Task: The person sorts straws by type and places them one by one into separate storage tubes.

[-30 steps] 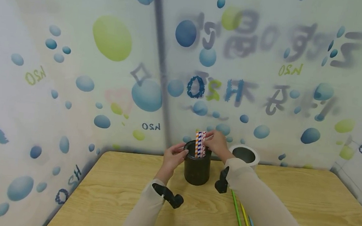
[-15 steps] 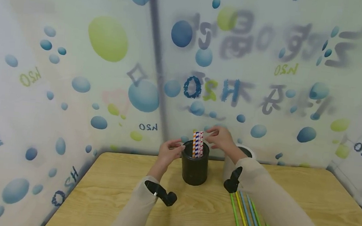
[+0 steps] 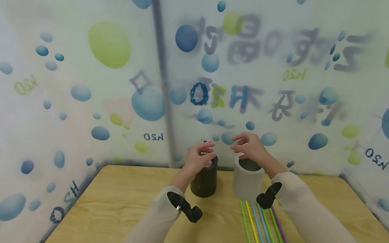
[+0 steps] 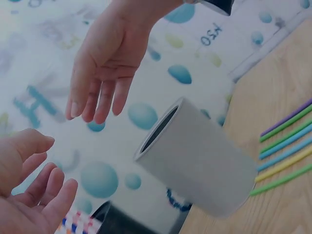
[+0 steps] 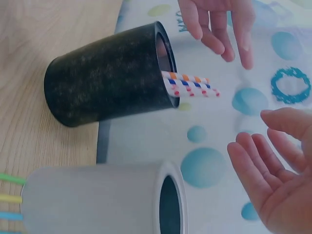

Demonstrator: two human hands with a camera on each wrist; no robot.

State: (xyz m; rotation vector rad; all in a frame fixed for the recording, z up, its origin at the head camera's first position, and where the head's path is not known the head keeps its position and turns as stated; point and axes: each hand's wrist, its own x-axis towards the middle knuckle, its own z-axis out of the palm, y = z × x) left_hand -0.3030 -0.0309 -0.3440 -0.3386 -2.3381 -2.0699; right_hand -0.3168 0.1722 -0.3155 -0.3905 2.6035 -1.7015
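Observation:
A black cylindrical cup [image 5: 107,73] stands on the table with patterned paper straws [image 5: 192,84] leaning out of its mouth: orange-striped, blue-striped and red-dotted. My left hand [image 3: 195,162] is raised beside the mouth of this cup, overlapping it in the head view; in the left wrist view its fingers are relaxed and hold nothing. To its right stands a white cylindrical cup [image 3: 247,180], its mouth facing up and its inside dark. My right hand [image 3: 253,147] is in the air over the white cup's rim, fingers loosely bent, nothing between them.
Several long thin coloured sticks [image 3: 267,238], green, yellow, blue and purple, lie side by side on the wooden table [image 3: 119,208] in front of the white cup. A patterned wall [image 3: 113,90] rises right behind the table's far edge.
My right hand has let go of the patterned straws and moved right, over the white cup. My left hand has lifted from the black cup's left rim and moved right. The view has turned right.

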